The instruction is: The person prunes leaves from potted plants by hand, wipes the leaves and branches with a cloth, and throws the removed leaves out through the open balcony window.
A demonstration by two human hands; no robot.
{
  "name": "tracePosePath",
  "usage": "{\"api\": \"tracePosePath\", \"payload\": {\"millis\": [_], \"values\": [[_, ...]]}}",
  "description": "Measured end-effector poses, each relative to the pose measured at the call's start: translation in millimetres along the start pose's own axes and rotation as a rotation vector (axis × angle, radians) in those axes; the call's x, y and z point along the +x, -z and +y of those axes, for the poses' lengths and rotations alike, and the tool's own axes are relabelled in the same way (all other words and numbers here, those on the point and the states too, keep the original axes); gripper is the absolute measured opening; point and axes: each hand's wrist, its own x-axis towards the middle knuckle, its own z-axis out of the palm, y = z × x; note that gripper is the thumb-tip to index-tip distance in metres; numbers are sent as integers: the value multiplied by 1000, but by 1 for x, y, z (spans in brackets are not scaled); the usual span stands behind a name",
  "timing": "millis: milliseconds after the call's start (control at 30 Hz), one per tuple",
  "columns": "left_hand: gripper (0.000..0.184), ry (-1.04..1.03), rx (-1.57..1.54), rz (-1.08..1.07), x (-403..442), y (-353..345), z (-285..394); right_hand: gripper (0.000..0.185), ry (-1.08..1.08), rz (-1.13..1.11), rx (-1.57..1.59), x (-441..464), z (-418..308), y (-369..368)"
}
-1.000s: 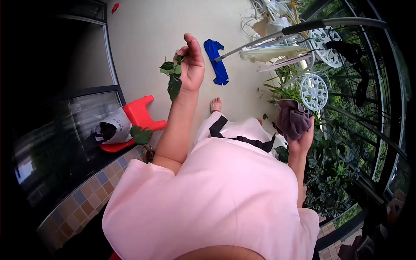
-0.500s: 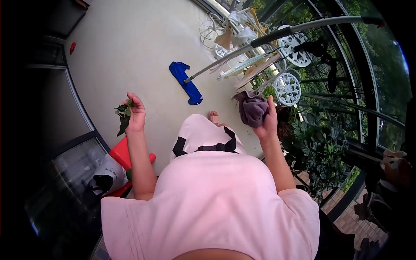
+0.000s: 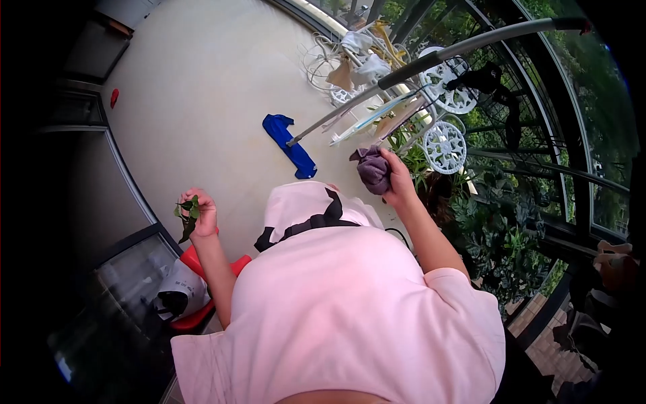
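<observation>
Some green leaves (image 3: pixel 188 214) are in my left hand (image 3: pixel 206 214), which is closed around them at the left, above a red stool. A crumpled purple-grey cloth (image 3: pixel 373 171) is gripped in my right hand (image 3: pixel 400 176), in front of me to the right. Between and beyond my hands, a flat mop with a blue head (image 3: pixel 288 146) rests on the floor. Its grey pole (image 3: pixel 336 114) rises toward the upper right, and neither hand touches it.
White ornate metal furniture (image 3: pixel 444 147) and a drying rack (image 3: pixel 370 101) hung with cloths stand along the windows. Leafy plants (image 3: pixel 498 229) are to my right. At lower left, a white bag (image 3: pixel 182 289) sits on the red stool (image 3: pixel 239 264). A small red object (image 3: pixel 114 98) lies by the left wall.
My left hand has lowered toward my body, still with the leaves. My right hand has shifted slightly left and turned, keeping the cloth. The view has tilted a little.
</observation>
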Motion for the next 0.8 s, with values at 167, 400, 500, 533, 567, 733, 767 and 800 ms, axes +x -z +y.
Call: {"api": "tracePosePath", "payload": {"millis": [167, 400, 500, 533, 567, 733, 767, 800], "values": [[12, 6, 46, -8, 19, -8, 28, 19, -73, -126, -84, 8, 12, -36], [24, -18, 171, 58, 47, -19, 123, 21, -42, 53, -309, 63, 79, -76], [24, 16, 177, 88, 65, -9, 201, 22, -38, 171, -415, 80, 106, -86], [24, -2, 177, 128, 71, -15, 215, 23, -40, 195, -448, 85, 114, -88], [23, -23, 177, 170, 75, -24, 229, 24, -31, 275, -460, 89, 123, -93], [22, -56, 184, 265, 126, -46, 307, 30, 27, 455, -603, 88, 161, -89], [22, -35, 192, 247, 137, -49, 311, 31, 35, 488, -635, 85, 169, -82], [23, -19, 200, 227, 152, -51, 312, 31, 6, 524, -665, 79, 176, -74]]}}
